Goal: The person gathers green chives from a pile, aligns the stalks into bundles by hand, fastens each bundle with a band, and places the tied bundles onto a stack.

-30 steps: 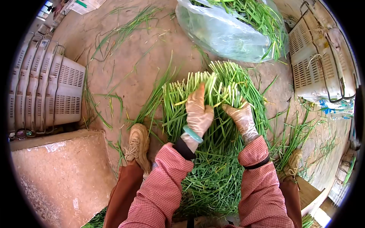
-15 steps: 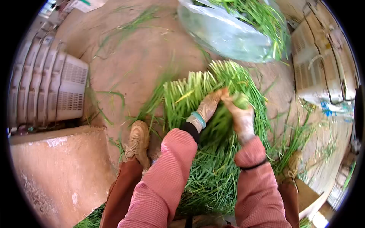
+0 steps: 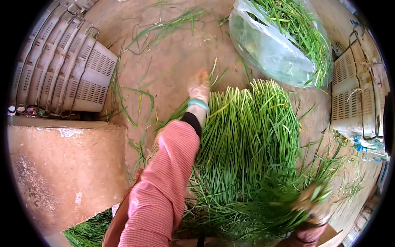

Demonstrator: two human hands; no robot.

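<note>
A broad pile of garlic chives (image 3: 251, 131) lies in front of me, its pale cut ends lined up at the far side. My left hand (image 3: 199, 87), gloved and with a light blue band at the wrist, reaches past the pile's far left corner. Its fingers are smeared by motion, and a thin yellowish blade (image 3: 213, 71) shows beside them. At the lower right, my right hand (image 3: 309, 206) is closed around a bunch of chives (image 3: 273, 206). That bunch is blurred, its leaves trailing left over the near end of the pile.
A clear plastic bag (image 3: 263, 49) full of greens stands at the back right. Stacked pale crates (image 3: 94, 74) are on the left, with another crate (image 3: 349, 90) on the right. A plastered block (image 3: 70, 173) fills the lower left. Loose blades (image 3: 168, 26) litter the floor.
My hands were together over the pile and have come apart. The left moved forward and left; the right swung back to the lower right with the bunch. The view has shifted.
</note>
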